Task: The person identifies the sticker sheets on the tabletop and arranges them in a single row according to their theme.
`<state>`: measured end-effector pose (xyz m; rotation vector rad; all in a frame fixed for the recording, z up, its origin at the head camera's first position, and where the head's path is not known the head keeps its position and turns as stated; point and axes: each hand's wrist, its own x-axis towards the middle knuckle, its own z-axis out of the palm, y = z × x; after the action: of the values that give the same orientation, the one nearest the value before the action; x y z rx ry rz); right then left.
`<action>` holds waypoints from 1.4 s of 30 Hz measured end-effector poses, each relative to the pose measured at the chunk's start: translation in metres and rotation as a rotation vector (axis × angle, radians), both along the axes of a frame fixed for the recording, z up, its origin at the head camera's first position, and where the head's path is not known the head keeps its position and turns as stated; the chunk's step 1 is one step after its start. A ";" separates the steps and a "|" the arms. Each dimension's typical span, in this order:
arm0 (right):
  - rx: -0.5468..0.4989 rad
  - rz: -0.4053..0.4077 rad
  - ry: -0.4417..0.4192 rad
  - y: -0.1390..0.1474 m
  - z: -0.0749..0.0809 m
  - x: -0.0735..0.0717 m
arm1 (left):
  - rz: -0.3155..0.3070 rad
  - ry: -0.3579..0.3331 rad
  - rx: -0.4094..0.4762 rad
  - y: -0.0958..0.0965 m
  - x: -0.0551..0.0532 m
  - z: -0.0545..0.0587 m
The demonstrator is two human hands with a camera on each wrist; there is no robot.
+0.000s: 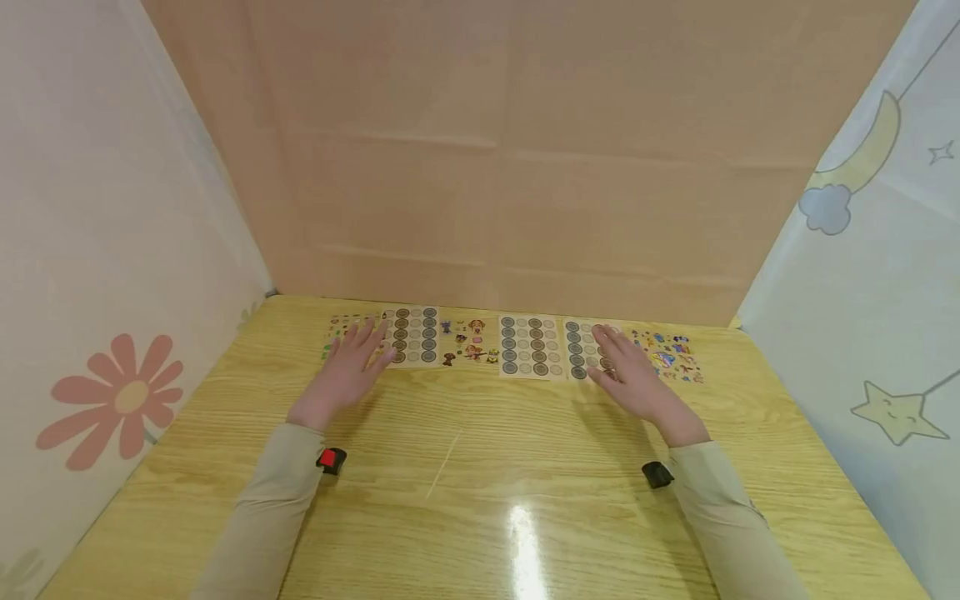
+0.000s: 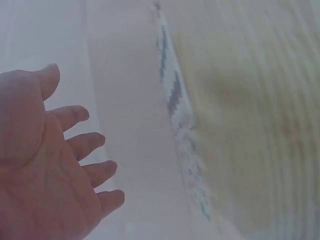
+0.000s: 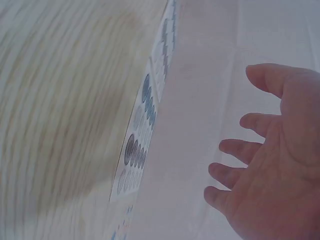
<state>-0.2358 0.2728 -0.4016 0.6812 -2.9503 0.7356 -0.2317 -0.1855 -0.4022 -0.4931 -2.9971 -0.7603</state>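
Note:
My left hand (image 1: 348,371) hovers over the table with its fingers spread and nothing in them. It overlaps a small-figure sticker sheet (image 1: 330,343) at the far left and the edge of a sheet of round coin-like stickers (image 1: 417,337). On the other side, my right hand (image 1: 633,375), also with straight fingers and holding nothing, partly covers another round-sticker sheet (image 1: 573,350). Beside it lies a colourful cartoon sticker sheet (image 1: 678,354). Between the hands are a cartoon-character sticker sheet (image 1: 468,340) and a third round-sticker sheet (image 1: 529,346). Both wrist views show relaxed, empty palms.
The sheets lie in a row along the back of the wood-grain table (image 1: 480,450), against a plain tan backdrop (image 1: 495,167). Patterned cloth walls stand left (image 1: 90,208) and right (image 1: 877,292). A black strap (image 1: 657,475) is on the right wrist, another with red on the left.

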 end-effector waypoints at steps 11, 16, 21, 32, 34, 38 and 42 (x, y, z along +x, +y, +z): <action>-0.338 -0.005 -0.210 -0.019 0.010 -0.004 | 0.011 -0.054 0.324 -0.009 0.001 0.021; -0.501 -0.018 -0.326 -0.037 0.019 -0.007 | 0.075 -0.039 0.443 -0.019 0.000 0.025; -0.717 0.024 -0.472 -0.064 0.025 -0.012 | 0.147 -0.108 0.586 -0.035 -0.002 0.024; -0.890 0.088 -0.671 -0.128 0.019 -0.029 | 0.190 -0.255 0.783 -0.061 -0.014 0.005; -0.922 0.086 -0.709 -0.138 0.015 -0.032 | 0.197 -0.263 0.784 -0.064 -0.016 0.003; -1.027 0.093 -0.798 -0.157 0.004 -0.041 | 0.214 -0.282 0.780 -0.070 -0.023 -0.003; -1.156 0.083 -0.904 -0.174 -0.005 -0.050 | 0.238 -0.298 0.795 -0.076 -0.031 -0.007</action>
<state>-0.2862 0.0990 -0.4063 0.3618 -2.2115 2.9422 -0.2622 -0.2616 -0.4096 0.0159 -2.5590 -1.9720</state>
